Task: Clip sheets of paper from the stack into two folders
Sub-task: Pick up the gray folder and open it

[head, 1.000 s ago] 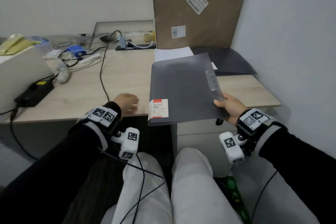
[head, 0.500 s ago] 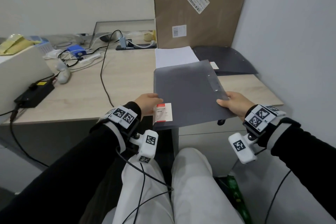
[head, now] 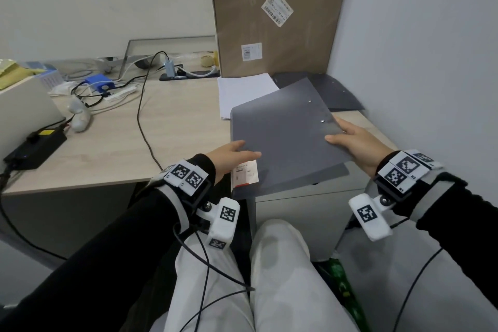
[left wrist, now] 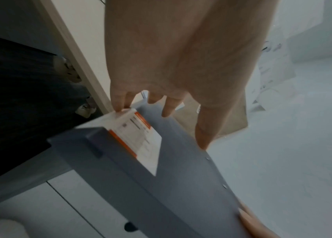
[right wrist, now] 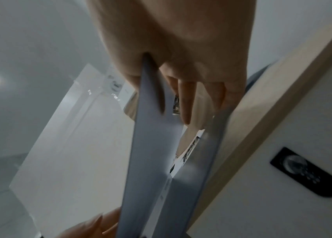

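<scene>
A grey plastic folder [head: 283, 137] hangs over the front right edge of the desk [head: 121, 148], its two covers slightly parted. My right hand [head: 350, 140] grips its right edge, thumb on top; in the right wrist view the upper cover [right wrist: 150, 128] sits between thumb and fingers. My left hand [head: 234, 155] pinches the near left corner beside the white and orange label [head: 245, 176], thumb on the upper cover [left wrist: 181, 177]. The white paper stack [head: 242, 91] lies behind the folder. A second, darker folder [head: 336, 91] lies at the back right.
A tall cardboard box [head: 269, 8] leans on the wall behind the paper. Cables [head: 142, 116], a blue device [head: 99, 83] and a black adapter [head: 35, 148] occupy the desk's left half. A white cabinet [head: 304, 210] stands under the desk by my knees.
My left hand moved right from the desk edge and took hold of the folder's left corner. The folder came down flatter toward the desk and its covers have parted.
</scene>
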Demonstrator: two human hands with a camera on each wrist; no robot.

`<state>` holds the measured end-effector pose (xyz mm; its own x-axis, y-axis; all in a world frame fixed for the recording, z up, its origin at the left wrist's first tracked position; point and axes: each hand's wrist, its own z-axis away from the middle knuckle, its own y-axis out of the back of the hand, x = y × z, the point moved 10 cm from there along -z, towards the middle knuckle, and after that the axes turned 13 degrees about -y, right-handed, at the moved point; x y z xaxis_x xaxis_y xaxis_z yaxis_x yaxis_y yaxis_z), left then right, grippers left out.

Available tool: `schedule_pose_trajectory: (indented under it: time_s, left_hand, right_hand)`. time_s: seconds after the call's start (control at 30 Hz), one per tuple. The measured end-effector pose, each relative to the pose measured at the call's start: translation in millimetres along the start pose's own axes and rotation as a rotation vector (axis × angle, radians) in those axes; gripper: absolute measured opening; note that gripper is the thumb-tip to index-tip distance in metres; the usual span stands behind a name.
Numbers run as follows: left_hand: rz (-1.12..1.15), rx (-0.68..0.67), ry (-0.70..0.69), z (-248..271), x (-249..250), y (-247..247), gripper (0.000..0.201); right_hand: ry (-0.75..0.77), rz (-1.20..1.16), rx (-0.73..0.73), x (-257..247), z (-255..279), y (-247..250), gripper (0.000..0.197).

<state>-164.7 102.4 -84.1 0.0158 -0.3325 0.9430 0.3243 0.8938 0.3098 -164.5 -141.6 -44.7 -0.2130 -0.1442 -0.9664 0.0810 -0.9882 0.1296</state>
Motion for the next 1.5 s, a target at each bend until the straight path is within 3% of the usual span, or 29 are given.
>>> schedule_pose_trajectory:
  time_s: [0.07, 0.1, 0.23, 0.33, 0.4, 0.47, 0.57, 0.63, 0.73, 0.83, 0.93, 1.2, 1.33, 1.47, 1.5]
  left_hand:
    - [-0.118, -0.097, -0.037, 0.1, 7.3, -14.7, 0.105]
    - [-0.194, -0.145, -0.056, 1.7, 12.2, -23.2, 0.108]
    - [-0.488, -0.252, -0.227, 10.3, 41.8, -61.6, 0.106]
    - [-0.592, -0.276, -0.334, 9.2, 53.6, -84.3, 0.109]
    - [-0.638, -0.212, -0.397, 4.0, 63.1, -85.8, 0.099]
    - [-0.615, -0.12, -0.491, 3.1, 79.3, -83.4, 0.078]
    - [-0.415, 0.061, -0.602, 10.7, 101.8, -64.3, 0.052]
    - [-0.232, 0.217, -0.625, 15.5, 108.1, -40.0, 0.047]
    - [0.127, 0.395, -0.641, 26.9, 106.2, -1.5, 0.049]
    - [0.354, 0.585, -0.56, 43.9, 94.6, 35.4, 0.038]
    - [0.563, 0.7, -0.51, 56.9, 75.7, 63.7, 0.039]
    - [0.742, 0.836, -0.279, 79.4, -10.1, 108.1, 0.029]
    - [0.604, 0.851, -0.126, 90.2, -50.1, 124.3, 0.042]
    - [0.283, 0.713, 0.101, 95.6, -83.5, 126.8, 0.082]
    - [0.153, 0.657, 0.135, 96.6, -85.4, 126.7, 0.083]
  right_hand:
    - [-0.037, -0.013, 0.012, 9.3, -3.3, 2.7, 0.051]
    - [-0.052, -0.016, 0.027, 13.0, -5.0, 4.6, 0.05]
    - [-0.093, -0.09, 0.068, 13.3, -7.0, 9.2, 0.044]
    - [-0.058, -0.188, -0.007, -3.2, 2.0, -1.4, 0.035]
    - [-0.051, -0.275, -0.082, -13.1, 8.3, -9.9, 0.029]
    - [-0.054, -0.338, -0.128, -21.9, 12.5, -16.0, 0.035]
    - [-0.061, -0.28, -0.159, -26.9, 11.5, -28.2, 0.043]
    - [-0.087, -0.041, -0.116, -15.4, 5.1, -39.7, 0.043]
    - [-0.086, 0.458, -0.104, 0.6, -3.2, -64.3, 0.058]
    - [-0.156, 0.842, -0.147, 17.2, -8.4, -86.4, 0.072]
    - [-0.254, 1.087, -0.134, 30.6, -10.9, -94.5, 0.083]
    - [-0.299, 1.196, -0.11, 58.3, -6.4, -98.9, 0.082]
    - [-0.283, 1.19, -0.094, 60.8, -5.4, -98.2, 0.081]
    - [-0.295, 1.131, -0.094, 62.3, -7.6, -96.9, 0.08]
    - [-0.295, 1.12, -0.091, 61.8, -7.6, -97.0, 0.079]
